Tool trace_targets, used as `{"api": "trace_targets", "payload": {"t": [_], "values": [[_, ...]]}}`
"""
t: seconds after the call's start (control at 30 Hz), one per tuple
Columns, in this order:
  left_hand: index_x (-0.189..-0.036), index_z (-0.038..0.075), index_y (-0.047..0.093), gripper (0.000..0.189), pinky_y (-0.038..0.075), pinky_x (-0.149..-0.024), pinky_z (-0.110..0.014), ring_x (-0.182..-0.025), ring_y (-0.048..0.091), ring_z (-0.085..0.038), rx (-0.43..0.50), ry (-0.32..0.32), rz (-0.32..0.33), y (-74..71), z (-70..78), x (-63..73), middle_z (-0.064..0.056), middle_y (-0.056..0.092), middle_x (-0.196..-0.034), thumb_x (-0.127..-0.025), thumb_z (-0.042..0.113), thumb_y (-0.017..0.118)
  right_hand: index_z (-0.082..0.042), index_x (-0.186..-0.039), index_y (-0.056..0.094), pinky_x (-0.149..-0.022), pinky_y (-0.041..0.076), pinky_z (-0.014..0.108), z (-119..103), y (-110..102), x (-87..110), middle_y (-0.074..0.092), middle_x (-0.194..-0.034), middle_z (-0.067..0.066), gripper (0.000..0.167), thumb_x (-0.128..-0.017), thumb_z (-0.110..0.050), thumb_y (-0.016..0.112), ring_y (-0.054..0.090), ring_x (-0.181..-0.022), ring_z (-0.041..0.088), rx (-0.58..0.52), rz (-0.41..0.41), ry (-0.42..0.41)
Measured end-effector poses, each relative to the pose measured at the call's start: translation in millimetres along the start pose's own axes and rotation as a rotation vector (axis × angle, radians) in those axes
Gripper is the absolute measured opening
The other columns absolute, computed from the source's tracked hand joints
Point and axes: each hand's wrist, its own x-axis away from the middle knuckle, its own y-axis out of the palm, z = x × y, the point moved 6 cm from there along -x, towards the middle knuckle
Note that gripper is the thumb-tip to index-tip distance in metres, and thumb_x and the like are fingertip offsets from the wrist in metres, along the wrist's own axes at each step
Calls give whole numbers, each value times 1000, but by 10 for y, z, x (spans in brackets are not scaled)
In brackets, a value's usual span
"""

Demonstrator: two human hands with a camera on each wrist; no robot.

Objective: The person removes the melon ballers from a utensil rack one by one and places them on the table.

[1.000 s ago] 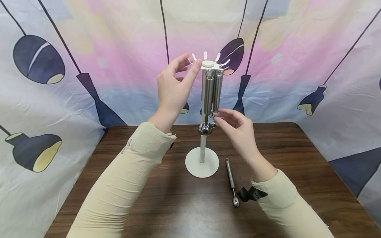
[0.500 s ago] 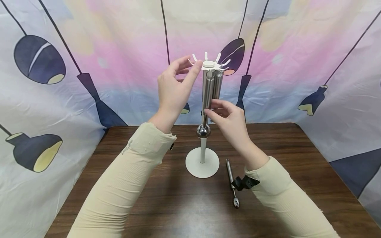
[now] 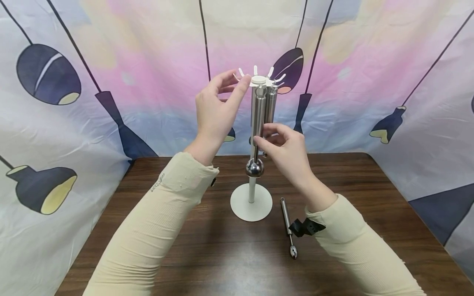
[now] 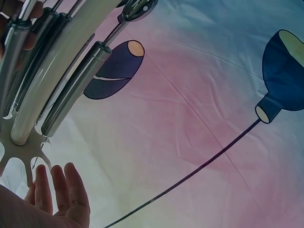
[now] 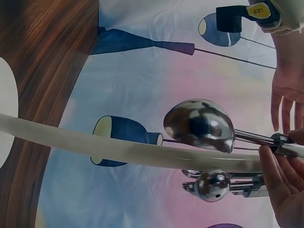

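Observation:
A white utensil stand (image 3: 252, 205) with a ring of hooks at its top rises from a round base. My left hand (image 3: 218, 102) pinches a hook at the left of the top, thumb in front. From the front hook hangs a steel scoop (image 3: 254, 167) with a rounded bowl, pointing down. My right hand (image 3: 286, 150) pinches the lower end of its handle between thumb and fingers. In the right wrist view the scoop's bowl (image 5: 199, 124) lies beside the white pole, with the fingertips (image 5: 270, 164) at the handle. Other steel utensils (image 4: 78, 88) hang behind.
A steel utensil with a small oval head (image 3: 289, 230) lies on the dark wood table (image 3: 185, 246), right of the base. A printed cloth (image 3: 155, 82) with lamp drawings hangs behind the table. A black wrist camera (image 3: 306, 227) sits on the right sleeve.
My right hand has moved up and left, from the rear utensils to the front scoop's handle. The scoop's bowl has swung slightly toward me. My left hand keeps its place at the hooks.

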Motion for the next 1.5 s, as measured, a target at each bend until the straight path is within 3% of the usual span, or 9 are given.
{"api": "trace_targets", "payload": {"t": [0.47,0.83,1.3,1.5], "values": [[-126,12,67,45,53,-85,-21,-104,68,-9,-8,0,-3,-13,-6,-2,0,72,-118,-92,41,68,-3,-112,70,-67,56,24,-149,-126,99,68,-100,4,28,-85,-10,76,69,-74,7,-99,-1,-1],[-125,10,69,45,53,-85,-21,-101,69,-11,-7,9,10,-32,-15,-17,-2,73,-117,-91,39,69,4,-109,68,-64,57,26,-134,-326,294,69,-81,-10,25,-85,-3,73,65,-61,9,-167,8,20],[-129,14,66,42,54,-83,-22,-98,70,-9,-43,23,8,-30,-36,-27,1,74,-117,-95,39,64,-12,-100,72,-64,58,27,248,-457,679,71,-78,-7,18,-85,-1,73,67,-61,11,-255,50,149],[-136,18,61,44,51,-73,-23,-102,69,-8,-108,26,-29,-10,-36,-16,4,70,-126,-100,42,54,-17,-93,73,-64,58,28,457,-481,824,72,-79,-7,22,-84,3,72,67,-63,9,-328,106,212]]}}
